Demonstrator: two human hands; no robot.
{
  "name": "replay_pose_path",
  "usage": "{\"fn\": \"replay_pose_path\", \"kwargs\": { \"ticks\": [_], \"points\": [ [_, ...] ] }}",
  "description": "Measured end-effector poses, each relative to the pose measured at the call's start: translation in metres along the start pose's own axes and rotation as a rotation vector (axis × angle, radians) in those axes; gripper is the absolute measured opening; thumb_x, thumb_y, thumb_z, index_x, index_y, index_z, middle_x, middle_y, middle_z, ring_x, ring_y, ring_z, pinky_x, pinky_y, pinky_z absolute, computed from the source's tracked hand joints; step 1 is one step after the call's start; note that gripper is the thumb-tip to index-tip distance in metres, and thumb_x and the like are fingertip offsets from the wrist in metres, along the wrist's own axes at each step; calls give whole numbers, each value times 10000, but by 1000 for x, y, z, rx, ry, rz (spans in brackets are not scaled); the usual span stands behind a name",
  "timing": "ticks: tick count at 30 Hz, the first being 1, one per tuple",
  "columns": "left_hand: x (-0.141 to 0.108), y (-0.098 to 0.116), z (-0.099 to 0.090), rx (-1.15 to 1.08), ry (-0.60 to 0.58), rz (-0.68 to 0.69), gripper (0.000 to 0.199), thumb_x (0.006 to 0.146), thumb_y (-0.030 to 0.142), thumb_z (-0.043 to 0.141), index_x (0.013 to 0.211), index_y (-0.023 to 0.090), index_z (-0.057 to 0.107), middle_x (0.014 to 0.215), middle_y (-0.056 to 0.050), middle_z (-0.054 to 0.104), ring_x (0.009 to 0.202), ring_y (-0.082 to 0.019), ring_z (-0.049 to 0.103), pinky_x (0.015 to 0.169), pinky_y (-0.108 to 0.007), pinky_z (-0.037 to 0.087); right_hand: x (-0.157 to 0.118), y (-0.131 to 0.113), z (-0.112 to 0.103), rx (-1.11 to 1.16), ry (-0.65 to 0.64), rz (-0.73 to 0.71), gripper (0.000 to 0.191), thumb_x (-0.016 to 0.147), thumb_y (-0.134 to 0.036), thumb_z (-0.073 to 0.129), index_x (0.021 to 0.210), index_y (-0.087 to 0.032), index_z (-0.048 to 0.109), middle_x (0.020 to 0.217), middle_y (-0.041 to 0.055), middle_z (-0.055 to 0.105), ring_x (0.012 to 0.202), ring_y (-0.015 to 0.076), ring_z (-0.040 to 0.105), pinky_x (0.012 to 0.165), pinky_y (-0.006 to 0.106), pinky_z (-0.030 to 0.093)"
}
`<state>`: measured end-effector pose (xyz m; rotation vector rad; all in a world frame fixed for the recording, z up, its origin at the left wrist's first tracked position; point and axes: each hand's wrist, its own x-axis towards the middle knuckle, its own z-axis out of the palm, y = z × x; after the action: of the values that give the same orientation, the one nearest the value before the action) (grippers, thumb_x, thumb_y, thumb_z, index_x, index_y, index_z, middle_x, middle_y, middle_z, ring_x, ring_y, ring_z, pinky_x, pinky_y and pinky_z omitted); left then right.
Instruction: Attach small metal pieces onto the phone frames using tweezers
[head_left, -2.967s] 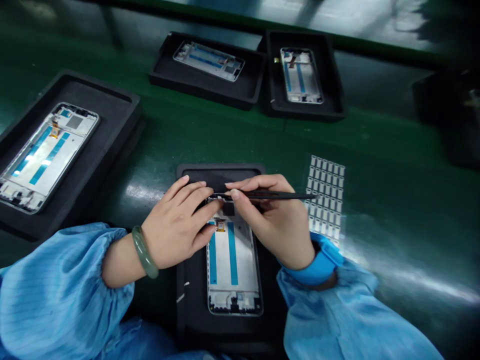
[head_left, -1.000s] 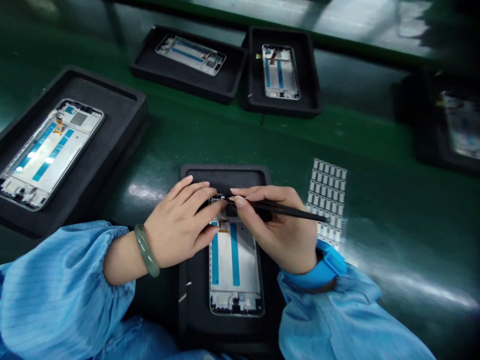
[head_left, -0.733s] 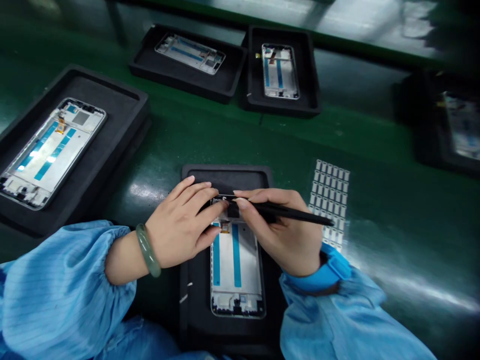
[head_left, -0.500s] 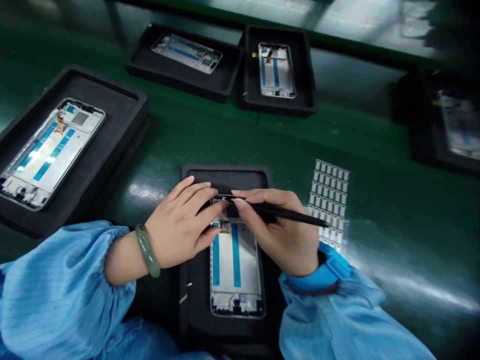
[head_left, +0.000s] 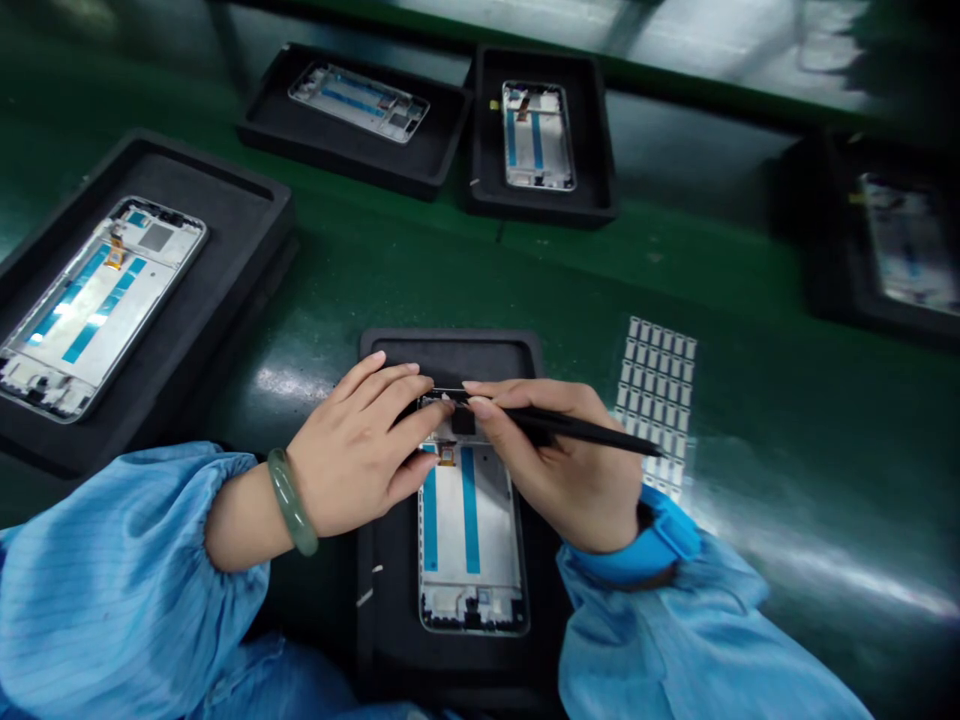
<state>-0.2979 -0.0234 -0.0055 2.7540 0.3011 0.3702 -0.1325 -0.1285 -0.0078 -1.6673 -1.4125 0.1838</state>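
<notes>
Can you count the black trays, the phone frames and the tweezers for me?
Black foam trays: 5
Silver-edged phone frames with blue strips: 5
Black pointed tweezers: 1
Total: 11

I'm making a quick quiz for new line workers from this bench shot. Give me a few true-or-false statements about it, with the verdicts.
1. The right hand holds black tweezers. True.
2. The green bangle is on the right wrist. False: the green bangle is on the wrist of the left hand.
3. The phone frame under the hands lies in a black tray. True.
4. The sheet of small pieces lies left of that tray. False: the sheet of small pieces lies to its right.
</notes>
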Motion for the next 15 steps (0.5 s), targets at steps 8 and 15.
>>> {"fn": "replay_pose_path", "kwargs": {
  "ticks": [8,15],
  "points": [
    [0,0,0,-5,4,-8,367,905,308,472,1226,145,540,1232,-112,540,1231,-259,437,1102,-484,272,1,-1,0,42,0,-10,204,782,-123,664,920,-233,562,911,23,698,851,167,678,755,301,557],
    [-1,0,0,-8,0,-11,365,907,308,463,1225,147,543,1235,-109,534,1226,-263,439,1098,-485,274,1,-1,1,189,89,56,248,764,-87,665,921,-245,556,940,23,678,887,196,671,788,368,560]
  ]
}}
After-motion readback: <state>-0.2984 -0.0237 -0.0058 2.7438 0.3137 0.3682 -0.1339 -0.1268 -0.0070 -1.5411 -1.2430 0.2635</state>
